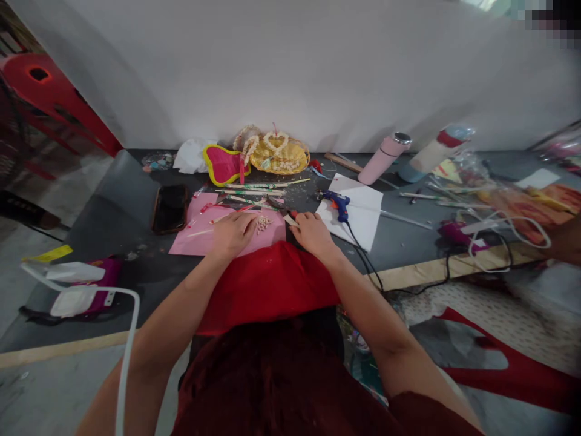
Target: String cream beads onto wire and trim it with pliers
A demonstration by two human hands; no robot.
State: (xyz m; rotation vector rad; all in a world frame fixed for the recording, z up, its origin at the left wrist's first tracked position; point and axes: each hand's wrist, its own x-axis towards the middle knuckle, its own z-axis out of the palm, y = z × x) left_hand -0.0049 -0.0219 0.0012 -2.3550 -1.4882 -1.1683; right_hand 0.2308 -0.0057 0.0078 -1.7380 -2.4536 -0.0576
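My left hand (233, 233) lies on a pink sheet (193, 241), its fingers stretched out and nothing visible in them. Beside its fingertips is a small pile of pale beads or seeds (264, 224). My right hand (313, 232) is at the sheet's right edge, fingers closed on a short, flat pale strip (291, 221). A small red and dark thing by those fingertips is too small to name. Thin green-and-white paper-wrapped sticks (254, 192) lie beyond both hands. A red cloth (272, 284) covers my lap up to the table edge.
A blue glue gun (338, 204) rests on white paper (358, 227), its cord running over the edge. Behind are a yellow basket (299, 158) with beaded hearts and a pink bottle (384, 160). A phone (169, 209) lies left; a white cable (134, 321) hangs nearby.
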